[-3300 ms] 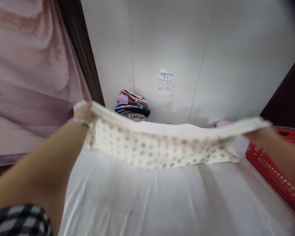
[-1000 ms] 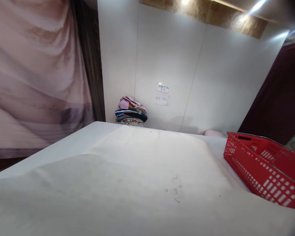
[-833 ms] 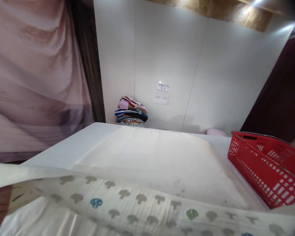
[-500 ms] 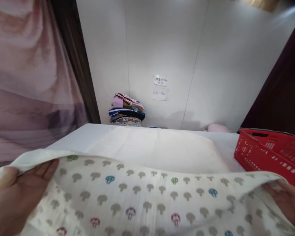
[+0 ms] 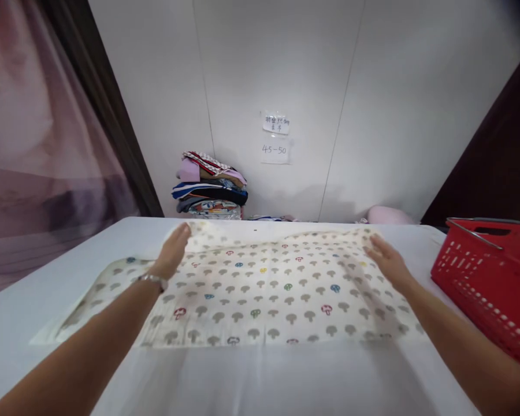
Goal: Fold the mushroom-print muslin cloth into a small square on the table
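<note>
A white cloth (image 5: pixel 260 289) printed with grey and coloured mushrooms lies spread across the table, its far part folded or rumpled over. My left hand (image 5: pixel 173 251), with a bracelet at the wrist, is at the far left corner of the cloth, its fingers closed on the edge. At the far right corner my right hand (image 5: pixel 385 260) has its fingertips on the cloth's edge, the thumb side hard to see. Between the hands the far edge sags a little. The left side of the cloth spreads out past my left forearm.
The white table (image 5: pixel 260 381) reaches back towards a pale panel wall (image 5: pixel 277 69) bearing paper notes (image 5: pixel 276 150). Beyond the table's far edge is a stack of folded fabrics (image 5: pixel 210 188). A red plastic basket (image 5: pixel 489 277) stands at the right, and a pink curtain (image 5: pixel 47 173) hangs at the left.
Both hands have moved forward and away from me, carrying the cloth's edge to the far side of the table. The cloth, held up close before, now lies mostly flat.
</note>
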A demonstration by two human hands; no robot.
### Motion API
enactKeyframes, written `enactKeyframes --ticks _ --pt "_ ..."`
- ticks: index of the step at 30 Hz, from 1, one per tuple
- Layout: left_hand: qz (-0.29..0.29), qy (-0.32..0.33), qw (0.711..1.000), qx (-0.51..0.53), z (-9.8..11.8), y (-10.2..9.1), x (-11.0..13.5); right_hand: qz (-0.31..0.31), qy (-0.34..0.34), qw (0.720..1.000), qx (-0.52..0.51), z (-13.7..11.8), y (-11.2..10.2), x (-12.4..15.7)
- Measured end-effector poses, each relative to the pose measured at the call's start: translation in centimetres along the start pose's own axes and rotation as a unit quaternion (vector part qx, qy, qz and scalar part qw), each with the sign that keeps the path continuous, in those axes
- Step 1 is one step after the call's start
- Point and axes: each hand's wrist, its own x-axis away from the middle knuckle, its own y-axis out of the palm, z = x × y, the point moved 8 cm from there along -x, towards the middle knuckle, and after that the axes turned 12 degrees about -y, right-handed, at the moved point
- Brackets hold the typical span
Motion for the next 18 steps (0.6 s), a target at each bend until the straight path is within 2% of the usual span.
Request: enactKeyframes --ticks 1,3,4,6,8,10,13,15,18 --pt "-0.001 -0.027 0.999 -0.023 -1.6 1.2 1.7 -0.066 0.016 0.998 -0.001 0.3 1.6 2.9" --pt "-0.068 -0.002 0.994 -0.088 -4.0 3.8 6.1 -0.161 0.029 0.986 0.014 1.0 3.0 9.4" --pt "-0.100 0.031 0.988 -0.116 -4.8 4.7 8.5 -0.193 0.027 0.981 0.026 1.4 2.9 12.4" --pt "-0.139 0.141 0.967 -0.158 -5.8 5.5 13.3 -0.207 0.016 0.976 0.068 2.5 1.3 17.2" --pt "-0.151 0.213 0.946 -0.194 -7.0 5.4 16.7 -0.214 -0.044 0.971 0.100 3.1 -0.3 20.0" --pt "-0.135 0.224 0.939 -0.222 -8.3 5.1 17.7 -0.230 -0.088 0.960 0.133 4.1 -1.2 21.2" --pt "-0.077 0.172 0.949 -0.254 -9.1 4.7 16.0 -0.204 -0.102 0.954 0.193 5.6 -1.9 20.0" --pt "-0.050 0.130 0.952 -0.272 -8.4 4.6 14.4 -0.179 -0.092 0.954 0.223 6.1 -1.9 18.3" --pt "-0.055 0.072 0.949 -0.303 -6.9 4.0 13.3 -0.167 -0.056 0.954 0.241 6.3 -2.6 16.2"
